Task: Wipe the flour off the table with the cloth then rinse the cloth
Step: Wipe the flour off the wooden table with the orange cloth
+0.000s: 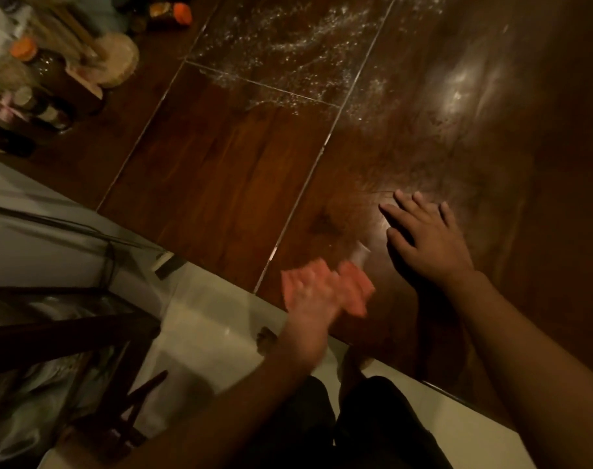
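White flour [281,45] speckles the dark wooden table [220,184]. At its edge the left hand [308,299], blurred, presses flat fingers on the pink cloth [356,286]; the right hand [427,242] lies spread, released.

I count two hands, the left hand [308,299] and the right hand [427,245], over one dark wooden table [220,170]. There is one pink cloth [354,287] and one scattered patch of flour [281,45]. In the blurred clutter at the far left corner I make out two lids, one orange lid [181,13] and a second orange lid [22,49], plus one pale round disc [119,59]. The rest there I cannot count.
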